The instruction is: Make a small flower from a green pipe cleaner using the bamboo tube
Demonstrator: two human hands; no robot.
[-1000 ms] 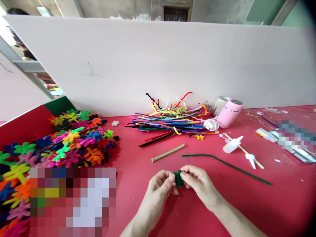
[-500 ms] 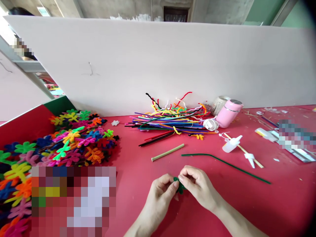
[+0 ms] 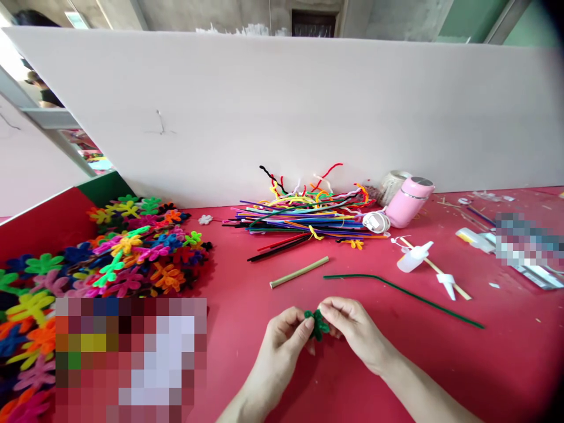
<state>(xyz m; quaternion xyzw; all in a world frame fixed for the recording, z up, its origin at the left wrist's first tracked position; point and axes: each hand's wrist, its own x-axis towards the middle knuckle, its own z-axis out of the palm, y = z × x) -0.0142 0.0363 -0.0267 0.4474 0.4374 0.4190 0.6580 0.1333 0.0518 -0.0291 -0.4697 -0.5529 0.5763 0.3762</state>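
Note:
A small dark green pipe-cleaner flower (image 3: 319, 326) is held just above the red table, pinched from both sides. My left hand (image 3: 284, 346) grips its left edge between thumb and fingers. My right hand (image 3: 355, 329) is closed on its upper right, with fingertips partly covering the petals. Beyond my hands lies a loose dark green pipe cleaner (image 3: 423, 296), bent near its left end. A short bamboo stick (image 3: 299, 272) rests to the left of it.
Many colourful pipe-cleaner flowers (image 3: 127, 258) are heaped at the left. A bundle of pipe cleaners (image 3: 291, 217) lies by the white panel (image 3: 308, 111). Right of it are a pink bottle-shaped device (image 3: 409, 202), a coiled white cable (image 3: 376, 222) and a small glue bottle (image 3: 413, 258).
My hands have shifted slightly apart, and more of the green flower shows between them. My left fingers have moved a little left.

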